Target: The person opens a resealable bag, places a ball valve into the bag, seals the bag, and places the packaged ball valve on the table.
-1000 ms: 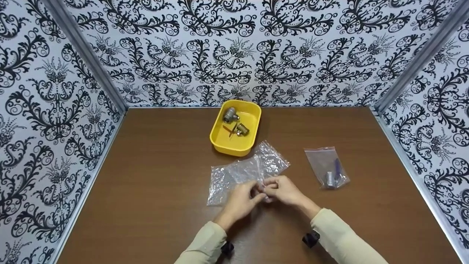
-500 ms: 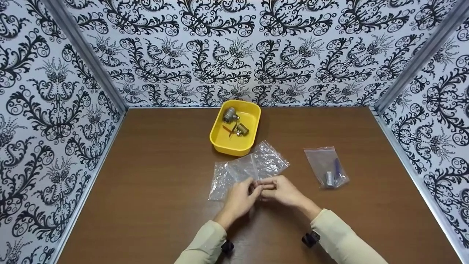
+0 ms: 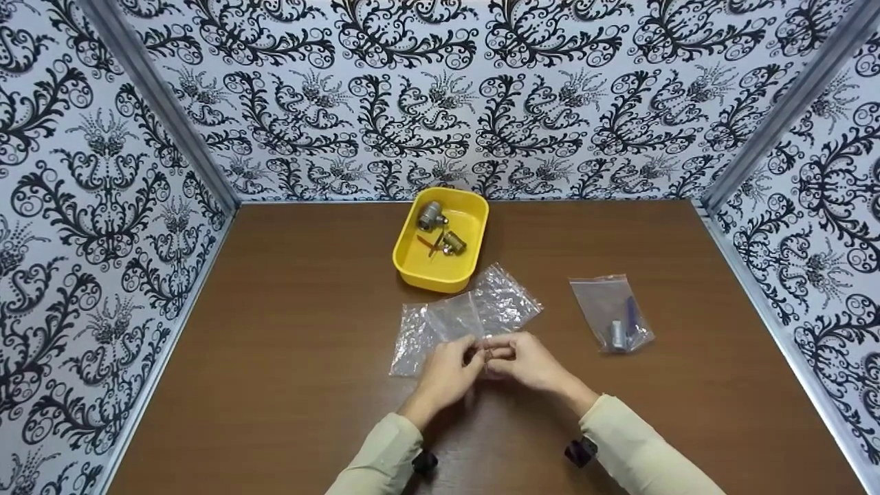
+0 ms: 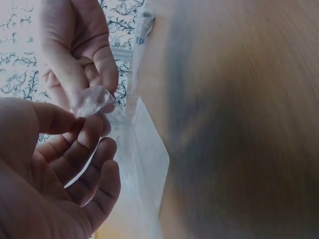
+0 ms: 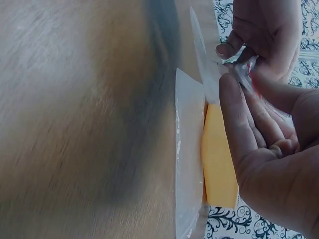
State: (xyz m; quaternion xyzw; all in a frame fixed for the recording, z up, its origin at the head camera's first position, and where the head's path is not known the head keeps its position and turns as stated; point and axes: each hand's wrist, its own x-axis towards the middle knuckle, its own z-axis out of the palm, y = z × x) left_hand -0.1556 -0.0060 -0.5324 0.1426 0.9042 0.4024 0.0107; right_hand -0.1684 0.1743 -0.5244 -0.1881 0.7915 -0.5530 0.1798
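Note:
Both hands meet over a clear zip bag (image 3: 455, 317) in the middle of the table. My left hand (image 3: 448, 371) pinches a crumpled bit of its plastic (image 4: 95, 102) between thumb and forefinger. From the other side, my right hand (image 3: 526, 361) pinches the same bag, with thumb and forefinger on the bunched film (image 5: 245, 74). A red line shows on the film in the right wrist view. The fingers hide part of the bag's edge. Under and beside it lie more clear plastic, one bag to the left (image 3: 407, 344) and one to the right (image 3: 512, 299).
Behind the bags stands a yellow tray (image 3: 430, 273) holding metal fittings (image 3: 432, 216) and small parts. On the right lies another zip bag (image 3: 595, 299) containing a grey cylinder (image 3: 617, 335) and a purple strip. Patterned walls enclose the brown table (image 3: 289, 289).
Both hands have shifted slightly left with the held bag, whose upper edge now lies further left. The left plastic bag has slid a little. The fingertips have come closer together.

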